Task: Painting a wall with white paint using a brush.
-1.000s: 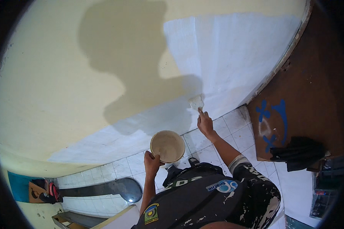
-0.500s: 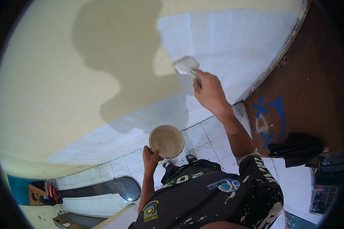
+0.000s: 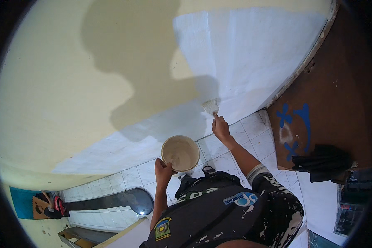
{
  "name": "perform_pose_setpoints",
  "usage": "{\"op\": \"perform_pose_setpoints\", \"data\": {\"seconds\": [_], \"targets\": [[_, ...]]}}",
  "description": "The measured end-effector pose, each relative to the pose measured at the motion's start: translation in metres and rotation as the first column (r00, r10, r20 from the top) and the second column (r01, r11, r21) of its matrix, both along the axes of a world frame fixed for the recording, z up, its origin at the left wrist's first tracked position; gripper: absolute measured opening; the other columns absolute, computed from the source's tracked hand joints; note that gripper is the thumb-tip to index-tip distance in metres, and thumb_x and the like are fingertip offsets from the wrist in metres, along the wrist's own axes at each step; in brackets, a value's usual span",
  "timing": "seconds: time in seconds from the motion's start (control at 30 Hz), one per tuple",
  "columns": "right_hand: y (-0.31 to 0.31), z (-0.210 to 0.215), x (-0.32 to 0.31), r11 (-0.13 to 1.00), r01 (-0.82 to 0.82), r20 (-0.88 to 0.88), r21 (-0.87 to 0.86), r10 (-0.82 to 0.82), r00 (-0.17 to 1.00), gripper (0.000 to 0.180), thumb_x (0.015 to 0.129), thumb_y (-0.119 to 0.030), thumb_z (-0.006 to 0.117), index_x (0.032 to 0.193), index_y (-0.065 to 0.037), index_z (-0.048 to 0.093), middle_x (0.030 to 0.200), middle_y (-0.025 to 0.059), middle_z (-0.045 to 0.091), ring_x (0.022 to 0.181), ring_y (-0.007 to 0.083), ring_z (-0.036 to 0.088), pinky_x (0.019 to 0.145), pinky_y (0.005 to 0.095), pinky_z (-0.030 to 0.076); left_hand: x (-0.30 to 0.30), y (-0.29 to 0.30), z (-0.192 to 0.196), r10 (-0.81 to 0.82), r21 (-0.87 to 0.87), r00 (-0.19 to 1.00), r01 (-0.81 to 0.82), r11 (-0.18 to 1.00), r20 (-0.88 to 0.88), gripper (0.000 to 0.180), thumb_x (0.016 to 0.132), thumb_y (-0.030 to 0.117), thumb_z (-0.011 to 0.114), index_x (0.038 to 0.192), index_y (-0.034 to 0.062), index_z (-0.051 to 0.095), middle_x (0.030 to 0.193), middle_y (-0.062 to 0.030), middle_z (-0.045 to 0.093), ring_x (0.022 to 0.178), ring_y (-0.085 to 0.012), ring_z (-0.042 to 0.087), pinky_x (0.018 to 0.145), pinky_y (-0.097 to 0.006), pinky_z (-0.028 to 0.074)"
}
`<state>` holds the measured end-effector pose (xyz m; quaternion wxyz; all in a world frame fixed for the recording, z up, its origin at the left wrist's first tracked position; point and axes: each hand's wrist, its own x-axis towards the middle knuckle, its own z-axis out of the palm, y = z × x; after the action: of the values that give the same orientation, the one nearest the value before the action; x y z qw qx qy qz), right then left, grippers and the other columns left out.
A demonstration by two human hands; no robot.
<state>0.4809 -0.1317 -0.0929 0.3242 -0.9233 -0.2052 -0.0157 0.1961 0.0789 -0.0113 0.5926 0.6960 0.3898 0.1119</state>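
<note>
A wide paintbrush (image 3: 211,107) with pale, paint-coated bristles is gripped by its handle in my right hand (image 3: 221,127). Its bristles are at the lower, white-painted part of the wall (image 3: 252,53); whether they touch is hard to tell. My left hand (image 3: 163,169) grips the near-left rim of a round bucket (image 3: 180,153), thumb over the edge. Light beige paint shows inside, and the bucket is held tilted in front of my body. Left of the white area the wall is cream yellow (image 3: 62,91), with my shadow across it.
A brown door-like panel (image 3: 330,91) with blue painted marks stands at right, a black cloth (image 3: 322,163) hanging by it. White tiles (image 3: 132,177) cover the floor. A long dark bench-like surface (image 3: 111,201) lies at left, near a red and black bag (image 3: 58,206).
My right hand has brought the paintbrush down along the wall, closer to the floor and the bucket. The left hand and bucket have stayed in place.
</note>
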Motion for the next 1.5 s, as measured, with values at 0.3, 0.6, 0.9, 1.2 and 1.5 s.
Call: {"op": "perform_pose_setpoints", "data": {"seconds": [0.3, 0.6, 0.9, 1.2, 1.5], "targets": [[0.009, 0.202, 0.031, 0.997, -0.056, 0.032, 0.051, 0.054, 0.998, 0.019, 0.085, -0.006, 0.06, 0.101, 0.003, 0.066, 0.088, 0.0287, 0.067, 0.089, 0.047, 0.066, 0.079, 0.052, 0.052, 0.007, -0.005, 0.019, -0.008, -0.005, 0.999, 0.008, 1.0, -0.033, 0.022, 0.083, 0.002, 0.062, 0.084, -0.0011, 0.041, 0.076, -0.0088, 0.049, 0.058, -0.0211, 0.064, 0.046, -0.037, 0.062], [0.018, 0.356, -0.016, 0.912, -0.223, 0.448, 0.343, 0.05, 0.893, 0.037, 0.087, -0.002, 0.061, 0.123, 0.001, 0.062, 0.084, 0.0237, 0.061, 0.073, 0.0429, 0.062, 0.067, 0.0515, 0.052, 0.009, 0.001, 0.009, -0.011, -0.021, 1.0, 0.011, 1.0, -0.026, 0.024, 0.083, 0.002, 0.063, 0.085, 0.0001, 0.04, 0.076, -0.0082, 0.047, 0.061, -0.022, 0.065, 0.046, -0.038, 0.063], [0.05, 0.058, -0.016, 0.973, -0.155, 0.381, 0.173, 0.079, 0.921, 0.057, 0.089, 0.001, 0.059, 0.144, 0.002, 0.045, 0.135, 0.022, 0.059, 0.092, 0.0363, 0.064, 0.067, 0.0432, 0.06, -0.002, -0.001, 0.025, -0.008, -0.022, 0.999, 0.007, 1.0, -0.044, 0.023, 0.085, 0.003, 0.061, 0.082, 0.0015, 0.039, 0.076, -0.0078, 0.047, 0.061, -0.0231, 0.065, 0.048, -0.039, 0.064], [0.039, 0.047, -0.001, 0.997, 0.044, 0.037, 0.059, -0.047, 0.998, 0.032, 0.086, -0.012, 0.063, 0.117, -0.001, 0.065, 0.086, 0.0261, 0.068, 0.085, 0.0444, 0.067, 0.078, 0.0537, 0.053, -0.034, 0.018, 0.039, -0.069, 0.109, 0.993, 0.08, 0.991, -0.096, 0.025, 0.082, 0.004, 0.065, 0.083, -0.0001, 0.041, 0.073, -0.0076, 0.048, 0.058, -0.0186, 0.061, 0.045, -0.037, 0.06], [0.02, 0.416, -0.055, 0.963, -0.089, 0.227, 0.256, 0.03, 0.973, 0.037, 0.094, -0.01, 0.064, 0.129, 0.001, 0.063, 0.089, 0.0211, 0.07, 0.076, 0.0163, 0.061, 0.073, 0.0336, 0.053, -0.085, 0.044, 0.005, -0.101, 0.077, 0.994, 0.103, 0.992, -0.032, 0.025, 0.083, 0.003, 0.065, 0.083, -0.0003, 0.04, 0.074, -0.0095, 0.049, 0.063, -0.0231, 0.067, 0.047, -0.039, 0.063]]}}
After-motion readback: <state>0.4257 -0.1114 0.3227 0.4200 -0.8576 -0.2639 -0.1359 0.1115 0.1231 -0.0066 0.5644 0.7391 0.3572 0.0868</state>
